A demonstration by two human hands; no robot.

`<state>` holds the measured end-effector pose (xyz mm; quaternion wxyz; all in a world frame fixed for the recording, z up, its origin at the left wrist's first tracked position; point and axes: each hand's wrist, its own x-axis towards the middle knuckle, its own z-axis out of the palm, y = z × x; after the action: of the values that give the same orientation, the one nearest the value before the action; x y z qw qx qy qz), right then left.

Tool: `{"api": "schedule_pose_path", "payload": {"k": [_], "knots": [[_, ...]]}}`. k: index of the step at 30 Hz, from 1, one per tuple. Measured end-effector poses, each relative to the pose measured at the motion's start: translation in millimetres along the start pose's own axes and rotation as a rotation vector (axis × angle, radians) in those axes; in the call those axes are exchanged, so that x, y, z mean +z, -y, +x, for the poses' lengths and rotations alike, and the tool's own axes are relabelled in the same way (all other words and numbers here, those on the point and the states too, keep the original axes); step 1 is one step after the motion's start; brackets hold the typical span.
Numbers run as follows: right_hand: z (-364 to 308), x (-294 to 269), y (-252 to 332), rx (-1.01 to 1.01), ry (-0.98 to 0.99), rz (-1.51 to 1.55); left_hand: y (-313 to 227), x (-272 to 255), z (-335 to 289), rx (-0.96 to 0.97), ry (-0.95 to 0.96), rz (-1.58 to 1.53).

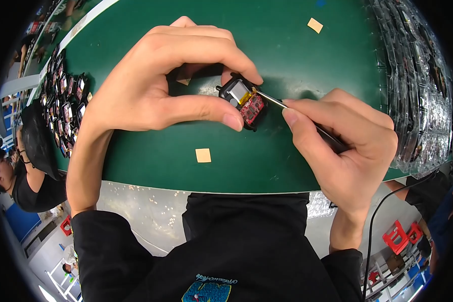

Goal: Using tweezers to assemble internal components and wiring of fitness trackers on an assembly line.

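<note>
Between the thumb and fingers of my left hand [173, 80] is a small black device housing [226, 90], its inside facing up. In it lie a silver battery cell [238, 91] with a yellow strip and a red circuit board [252, 109]. My right hand [345, 136] is closed around a pair of tweezers [272, 98] with a dark handle and a thin metal tip. The tip touches the housing's upper right edge, by the top of the board. Whether it pinches anything there is too small to tell.
On the green table [156, 156] lie small beige paper squares [203, 155]. Several similar black devices [65, 105] are crowded at the left edge. Stacked clear plastic trays [418, 90] stand along the right. A dark cable [382, 201] hangs at the lower right. A person [30, 171] sits at the left.
</note>
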<state>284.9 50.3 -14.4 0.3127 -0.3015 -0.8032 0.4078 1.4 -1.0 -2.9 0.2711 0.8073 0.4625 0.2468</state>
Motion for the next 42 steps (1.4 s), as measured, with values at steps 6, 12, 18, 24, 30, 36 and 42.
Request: {"api": "schedule_pose_path", "payload": {"k": [6, 12, 18, 24, 30, 36, 42], "knots": [[0.0, 3.0, -1.8, -0.019, -0.008, -0.021, 0.7, 1.5, 0.1, 0.054, -0.006, 0.023], [-1.3, 4.8, -3.0, -0.054, -0.014, 0.009, -1.0, 0.8, -0.4, 0.069, -0.011, 0.033], [-2.2, 0.0, -3.3, -0.06, -0.015, -0.014, -2.7, 2.0, 0.2, 0.037, -0.008, 0.021], [-2.7, 0.6, -3.3, -0.049, -0.118, 0.047, -4.5, -0.3, -0.7, 0.015, -0.018, 0.05], [-4.6, -0.6, -6.3, -0.042, -0.255, 0.151, -19.7, 7.6, 5.2, 0.012, -0.133, 0.18], [-5.6, -1.3, -4.6, -0.07, -0.321, 0.194, -11.1, -13.9, 8.4, -0.134, -0.267, 0.123], [-9.1, -1.4, -9.3, -0.085, -0.296, 0.241, -43.8, -38.1, 138.9, 0.116, -0.276, 0.002]]}}
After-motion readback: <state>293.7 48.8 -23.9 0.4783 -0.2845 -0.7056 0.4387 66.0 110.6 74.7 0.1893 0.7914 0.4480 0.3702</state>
